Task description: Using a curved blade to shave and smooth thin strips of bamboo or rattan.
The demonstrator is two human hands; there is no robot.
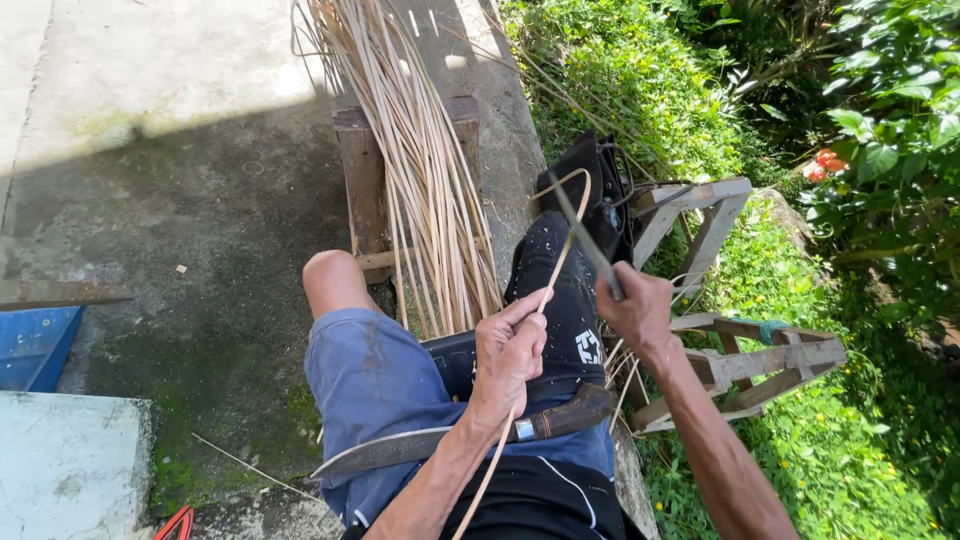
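Concrete floor (pixel 180 200), half in shade; grass bank along its right edge. Wooden stool (pixel 362 190) carries a long bundle of cane strips (pixel 425 180), apparently the stock not yet worked. Big machete (pixel 420 448) lies across the lap. Left hand (pixel 508 355) pinched shut on one strip (pixel 550 285). Right hand (pixel 635 312) clamped on a small knife (pixel 585 240), blade against the strip's looped end. One strip mid-trim.

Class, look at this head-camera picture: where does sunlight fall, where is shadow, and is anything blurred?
Head view: hard sun on the plants and far concrete; shadow covers the near ground; the left hand, right hand and cane strip look sharp.
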